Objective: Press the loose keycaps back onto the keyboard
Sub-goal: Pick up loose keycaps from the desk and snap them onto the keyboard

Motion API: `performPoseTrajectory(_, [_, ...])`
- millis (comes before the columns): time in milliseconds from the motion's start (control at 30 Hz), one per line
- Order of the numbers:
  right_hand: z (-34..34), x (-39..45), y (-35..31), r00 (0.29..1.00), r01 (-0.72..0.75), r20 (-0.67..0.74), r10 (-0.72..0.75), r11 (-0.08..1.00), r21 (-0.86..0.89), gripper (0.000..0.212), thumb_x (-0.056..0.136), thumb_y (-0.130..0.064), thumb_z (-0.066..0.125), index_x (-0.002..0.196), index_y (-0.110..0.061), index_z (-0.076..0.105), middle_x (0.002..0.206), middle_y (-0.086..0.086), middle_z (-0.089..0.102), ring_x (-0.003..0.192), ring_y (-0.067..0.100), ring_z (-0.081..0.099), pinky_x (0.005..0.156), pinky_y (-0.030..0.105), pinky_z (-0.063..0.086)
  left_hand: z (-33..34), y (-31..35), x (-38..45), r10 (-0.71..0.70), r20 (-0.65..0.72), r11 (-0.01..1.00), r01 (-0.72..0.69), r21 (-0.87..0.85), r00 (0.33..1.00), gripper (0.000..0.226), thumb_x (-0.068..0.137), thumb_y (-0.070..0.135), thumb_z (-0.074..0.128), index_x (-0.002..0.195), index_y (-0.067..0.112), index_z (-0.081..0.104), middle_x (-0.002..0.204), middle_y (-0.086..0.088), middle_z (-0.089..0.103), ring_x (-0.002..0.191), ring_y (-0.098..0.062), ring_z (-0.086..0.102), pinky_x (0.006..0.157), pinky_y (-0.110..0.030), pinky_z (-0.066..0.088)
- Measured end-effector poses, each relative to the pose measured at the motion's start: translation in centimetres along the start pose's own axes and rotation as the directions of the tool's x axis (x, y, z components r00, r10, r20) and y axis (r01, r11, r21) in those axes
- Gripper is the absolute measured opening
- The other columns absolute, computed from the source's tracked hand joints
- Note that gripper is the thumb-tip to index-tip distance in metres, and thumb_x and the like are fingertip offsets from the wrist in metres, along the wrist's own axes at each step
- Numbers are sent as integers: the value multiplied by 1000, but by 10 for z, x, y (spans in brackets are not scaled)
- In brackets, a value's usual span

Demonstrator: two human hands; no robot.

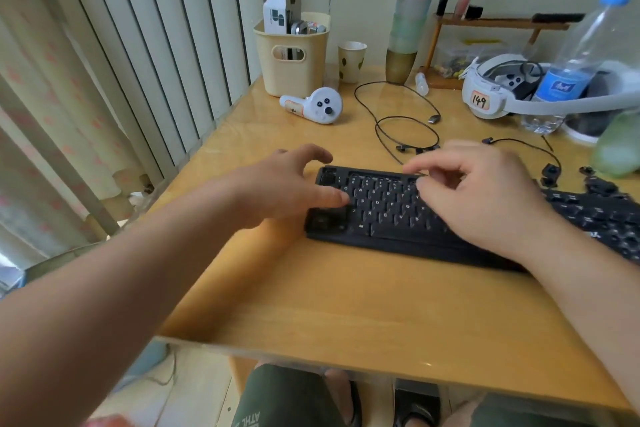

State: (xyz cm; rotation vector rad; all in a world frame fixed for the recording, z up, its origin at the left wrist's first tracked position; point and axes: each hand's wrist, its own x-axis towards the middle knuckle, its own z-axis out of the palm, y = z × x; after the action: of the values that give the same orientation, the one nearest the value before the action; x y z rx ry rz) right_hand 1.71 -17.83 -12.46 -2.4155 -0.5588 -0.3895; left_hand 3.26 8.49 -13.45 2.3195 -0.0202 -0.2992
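A black keyboard (398, 215) lies on a wooden desk (346, 305) beside vertical blinds (156, 45).

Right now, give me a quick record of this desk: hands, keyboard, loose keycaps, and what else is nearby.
left hand: fingers spread, thumb resting on the keyboard's left edge
right hand: fingers curled over the upper key rows; whether it holds a keycap is unclear
keyboard: black, gaps at its left end
loose keycaps: on the table, beyond the keyboard's right part
nearby: white controller, water bottle, black cable
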Motion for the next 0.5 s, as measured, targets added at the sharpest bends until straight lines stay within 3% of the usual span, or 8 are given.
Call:
performPoseTrajectory(67, [-25, 22, 15, 995, -96, -5, 96, 995, -36, 26, 94, -19, 67, 95, -43, 78, 79, -15, 68, 66, 4, 58, 57, 10, 40, -10, 14, 14, 24, -15, 1000, -24, 0, 1000, 57, 82, 57, 81, 133, 52, 55, 145, 6, 43, 132, -21, 48, 110, -47, 44])
performPoseTrajectory(167, [-46, 54, 42, 984, -179, -9, 180, 974, -139, 22, 96, -25, 67, 95, -45, 75, 90, -19, 70, 73, 3, 61, 60, 18, 42, -7, 31, 41, 166, -78, 984, -170, -45, 983, 39, 90, 43, 78, 126, 43, 64, 136, 6, 53, 124, -15, 53, 97, -34, 46])
performPoseTrajectory(233, [-45, 71, 57, 976, -200, 43, 214, 956, -217, 19, 97, -26, 66, 101, -41, 75, 95, -18, 69, 79, 0, 60, 64, 18, 41, 1, 36, 62, 220, -75, 973, -225, -60, 973, 28, 92, 37, 77, 119, 38, 68, 124, 5, 59, 115, -15, 59, 94, -33, 50])
performPoseTrajectory(367, [-23, 93, 81, 963, -184, 140, 231, 940, -289, 21, 97, -24, 66, 112, -35, 76, 108, -14, 72, 85, 0, 60, 76, 24, 45, 13, 33, 95, 192, -21, 966, -193, -170, 981, 14, 97, 20, 72, 111, 21, 72, 93, 2, 66, 86, -13, 62, 79, -24, 53])
performPoseTrajectory(500, [4, 110, 79, 966, -57, 224, 130, 950, -307, 32, 97, -28, 64, 127, -36, 71, 117, -13, 68, 98, 7, 57, 85, 26, 42, 16, 21, 110, 140, -95, 952, -160, -261, 986, 10, 97, 20, 72, 106, 22, 74, 84, 4, 68, 77, -11, 60, 78, -27, 51])
